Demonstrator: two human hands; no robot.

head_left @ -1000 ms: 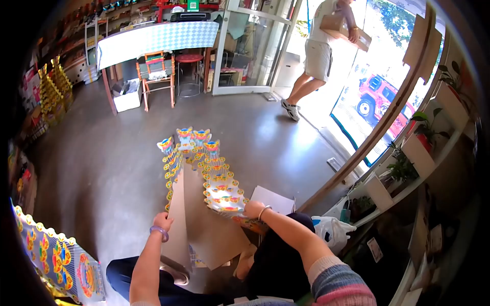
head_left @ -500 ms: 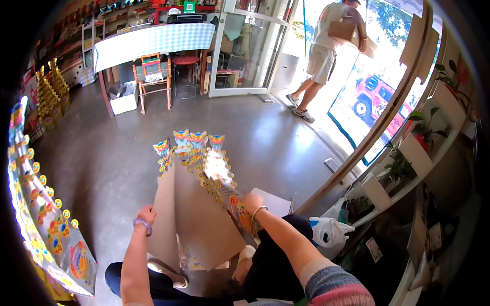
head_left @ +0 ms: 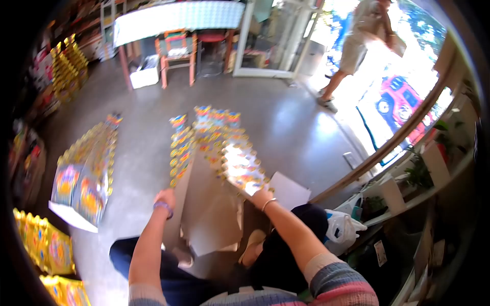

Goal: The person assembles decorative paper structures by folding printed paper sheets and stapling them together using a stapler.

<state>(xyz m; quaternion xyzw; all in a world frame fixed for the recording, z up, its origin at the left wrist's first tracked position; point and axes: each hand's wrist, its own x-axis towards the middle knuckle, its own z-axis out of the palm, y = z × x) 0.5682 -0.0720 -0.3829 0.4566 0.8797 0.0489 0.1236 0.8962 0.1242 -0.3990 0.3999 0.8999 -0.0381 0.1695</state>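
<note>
Between my knees stands a tall folded cardboard piece (head_left: 212, 214), with patterned strips of yellow discs and colorful figures along its sides and far end. My left hand (head_left: 164, 198) has its fingers closed on the left edge, at the near end of the left patterned strip (head_left: 181, 155). On the right, my right hand (head_left: 261, 196) is closed on the near end of the wider shiny patterned strip (head_left: 242, 163). Both hands are slightly blurred, and their fingertips are hidden.
A similar patterned piece (head_left: 84, 178) stands on the floor at left, above yellow packages (head_left: 46, 242). A table (head_left: 178, 18) and chair (head_left: 176, 53) are at the back. A person (head_left: 357, 38) carries a box by the doorway. A white bag (head_left: 341, 229) lies right.
The view has shifted, showing more floor at left. Both hands keep hold of the piece, whose side strips have spread outward and lie more in view. The person has turned further toward the outside.
</note>
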